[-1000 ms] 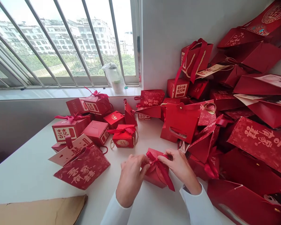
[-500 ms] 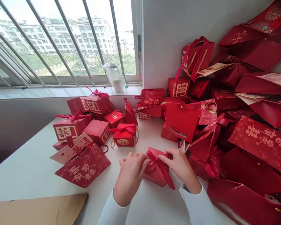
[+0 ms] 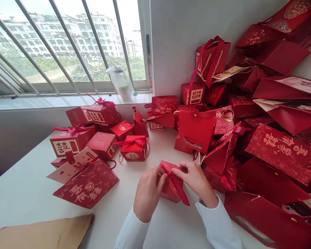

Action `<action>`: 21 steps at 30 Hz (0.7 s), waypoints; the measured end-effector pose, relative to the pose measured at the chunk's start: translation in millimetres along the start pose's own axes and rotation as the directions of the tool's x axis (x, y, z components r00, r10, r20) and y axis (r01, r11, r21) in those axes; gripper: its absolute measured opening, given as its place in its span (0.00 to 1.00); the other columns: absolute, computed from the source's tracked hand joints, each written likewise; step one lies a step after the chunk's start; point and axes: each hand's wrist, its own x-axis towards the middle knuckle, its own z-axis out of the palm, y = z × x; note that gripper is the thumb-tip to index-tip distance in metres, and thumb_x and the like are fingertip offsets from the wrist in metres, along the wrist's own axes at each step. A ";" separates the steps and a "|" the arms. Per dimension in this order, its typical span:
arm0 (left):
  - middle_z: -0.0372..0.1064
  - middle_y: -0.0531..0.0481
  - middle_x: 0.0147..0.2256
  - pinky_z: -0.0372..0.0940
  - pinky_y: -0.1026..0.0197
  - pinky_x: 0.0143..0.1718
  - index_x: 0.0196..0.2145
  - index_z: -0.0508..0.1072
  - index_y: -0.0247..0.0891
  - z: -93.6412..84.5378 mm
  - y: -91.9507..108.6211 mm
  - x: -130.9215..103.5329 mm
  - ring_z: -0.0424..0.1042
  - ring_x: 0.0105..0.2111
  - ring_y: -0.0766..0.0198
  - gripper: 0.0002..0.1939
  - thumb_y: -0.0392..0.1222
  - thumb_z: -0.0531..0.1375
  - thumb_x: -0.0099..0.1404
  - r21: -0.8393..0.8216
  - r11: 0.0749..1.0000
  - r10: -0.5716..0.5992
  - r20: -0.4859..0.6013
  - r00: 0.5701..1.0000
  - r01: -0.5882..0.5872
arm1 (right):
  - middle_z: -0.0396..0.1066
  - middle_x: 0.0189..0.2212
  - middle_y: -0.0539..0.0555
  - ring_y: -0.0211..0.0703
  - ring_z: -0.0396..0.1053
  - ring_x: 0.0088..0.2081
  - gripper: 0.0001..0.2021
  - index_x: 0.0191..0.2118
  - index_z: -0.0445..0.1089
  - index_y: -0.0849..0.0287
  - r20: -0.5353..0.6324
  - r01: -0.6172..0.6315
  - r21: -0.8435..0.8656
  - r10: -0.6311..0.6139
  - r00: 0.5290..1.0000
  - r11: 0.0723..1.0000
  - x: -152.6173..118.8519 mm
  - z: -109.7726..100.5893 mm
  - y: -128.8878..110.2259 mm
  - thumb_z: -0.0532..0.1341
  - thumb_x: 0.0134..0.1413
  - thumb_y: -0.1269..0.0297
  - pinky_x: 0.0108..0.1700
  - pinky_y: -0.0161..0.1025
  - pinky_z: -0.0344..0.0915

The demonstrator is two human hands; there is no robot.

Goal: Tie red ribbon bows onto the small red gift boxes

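A small red gift box (image 3: 170, 192) sits on the white table in front of me, with a red ribbon (image 3: 178, 187) tied in a bow on its top. From the left, my left hand (image 3: 148, 190) pinches the ribbon near the knot; its fingertips partly cover the bow. My right hand (image 3: 194, 178) grips the ribbon from the other side, thumb and forefinger closed beside the knot. One ribbon tail hangs over the box's front right edge. Just beyond the hands stands another red box (image 3: 133, 152) with a ribbon bow and gold cord handles.
Several red boxes and a patterned red bag (image 3: 89, 183) stand on the table's left. A high heap of red gift bags (image 3: 277, 152) fills the right side. Cardboard (image 3: 41, 233) lies at the near left. A plastic-wrapped cup (image 3: 121, 84) stands on the sill by the barred window.
My left hand has shifted in closer to the knot and its fingers now close on the ribbon. My right hand stays on the bow. The whole view has turned slightly right.
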 end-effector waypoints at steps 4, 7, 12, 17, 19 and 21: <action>0.64 0.54 0.23 0.53 0.66 0.26 0.25 0.67 0.38 2.2 0.2 2.7 0.60 0.24 0.67 0.13 0.44 0.49 0.63 -0.111 0.994 -0.024 0.004 1.000 0.024 | 0.54 0.16 0.44 0.34 0.54 0.22 0.15 0.18 0.55 0.58 -0.009 -0.001 0.014 0.001 1.000 1.000 1.1 0.4 0.2 0.55 0.49 0.60 0.26 0.33 0.49; 0.66 0.55 0.23 0.54 0.67 0.27 0.26 0.70 0.37 3.8 0.2 3.8 0.61 0.24 0.68 0.12 0.43 0.51 0.62 -0.149 0.987 -0.061 -0.022 0.998 0.057 | 0.52 0.15 0.44 0.34 0.52 0.22 0.15 0.17 0.53 0.58 -0.033 0.004 -0.004 -0.004 0.999 1.000 2.1 2.3 0.1 0.55 0.49 0.61 0.25 0.33 0.48; 0.66 0.55 0.22 0.54 0.67 0.26 0.25 0.71 0.37 4.8 -1.5 2.1 0.61 0.23 0.68 0.11 0.41 0.52 0.61 -0.158 0.985 -0.066 -0.022 0.998 0.062 | 0.52 0.15 0.44 0.34 0.52 0.21 0.15 0.16 0.53 0.58 -0.058 0.015 -0.048 -0.018 0.998 0.999 3.1 5.8 0.1 0.55 0.48 0.62 0.25 0.34 0.47; 0.66 0.54 0.26 0.56 0.65 0.28 0.26 0.69 0.37 5.1 -3.0 -0.4 0.62 0.26 0.66 0.10 0.38 0.49 0.61 -0.127 0.991 -0.036 0.000 0.999 0.035 | 0.51 0.14 0.44 0.34 0.52 0.21 0.15 0.16 0.52 0.58 -0.082 0.002 -0.065 -0.007 0.997 0.998 2.7 9.8 0.5 0.55 0.48 0.62 0.26 0.34 0.48; 0.67 0.53 0.27 0.56 0.65 0.29 0.28 0.69 0.38 5.4 -3.6 -0.2 0.62 0.26 0.66 0.11 0.37 0.48 0.62 -0.113 0.993 -0.028 -0.004 1.000 0.027 | 0.53 0.15 0.45 0.35 0.53 0.21 0.15 0.16 0.53 0.58 -0.092 0.011 -0.083 -0.019 0.996 0.997 2.5 11.0 1.0 0.55 0.49 0.63 0.26 0.34 0.48; 0.67 0.52 0.27 0.57 0.64 0.30 0.29 0.69 0.38 4.9 -4.7 0.7 0.62 0.27 0.65 0.11 0.36 0.48 0.61 -0.110 0.994 -0.018 -0.001 1.000 0.018 | 0.53 0.15 0.44 0.34 0.53 0.21 0.15 0.16 0.53 0.58 -0.099 0.021 -0.097 -0.030 0.995 0.995 2.5 11.9 1.3 0.55 0.49 0.63 0.26 0.34 0.48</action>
